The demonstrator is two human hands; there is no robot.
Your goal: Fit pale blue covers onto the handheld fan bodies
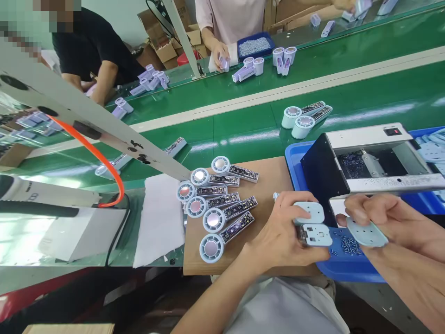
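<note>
My left hand (278,232) is closed around two pale blue plastic fan handles. The upper handle end (311,213) has small holes, and the lower handle end (316,234) shows metal contacts. Just to the right, my right hand (385,211) grips a pale blue plastic cover (366,232) with small holes, apart from the handles. Part of each held piece is hidden by my fingers. Left of my left hand, several pale blue fan bodies (212,248) with exposed circuit boards lie on a brown board (271,185).
A screw feeder (378,183) stands in a blue tray (327,268), with loose screws (351,245) in front. Behind runs a green conveyor (243,134) carrying two fan bodies (303,126). A white metal post (86,125) slants across the left. Two co-workers sit beyond the conveyor.
</note>
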